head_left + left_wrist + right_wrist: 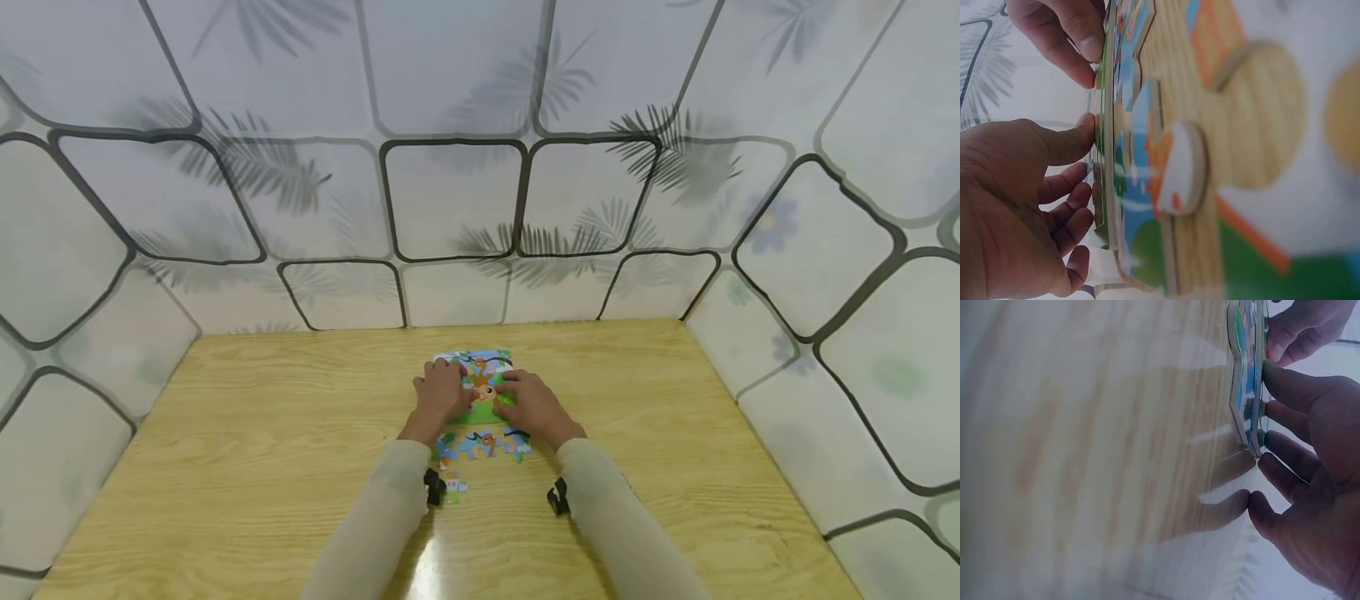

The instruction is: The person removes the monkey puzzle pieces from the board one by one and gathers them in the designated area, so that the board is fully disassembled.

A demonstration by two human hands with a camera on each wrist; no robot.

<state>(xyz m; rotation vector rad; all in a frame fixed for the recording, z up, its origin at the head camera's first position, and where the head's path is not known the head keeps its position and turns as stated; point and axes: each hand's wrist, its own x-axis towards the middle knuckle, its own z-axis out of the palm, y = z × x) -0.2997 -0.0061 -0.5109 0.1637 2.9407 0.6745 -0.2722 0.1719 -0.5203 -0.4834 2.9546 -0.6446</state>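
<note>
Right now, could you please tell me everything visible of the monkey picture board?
The monkey picture board is a thin, roughly rectangular, glossy-looking panel, perhaps card or wood. A large monkey face sits above green; higher up are blue, a dark branch and a smaller orange-brown figure. It lies flat on the wood-grained table, with jigsaw pieces on its near side. The left hand and right hand touch it from either side and hide parts of it.

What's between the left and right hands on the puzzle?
A printed monkey face on the puzzle; shows in the head view.
</note>
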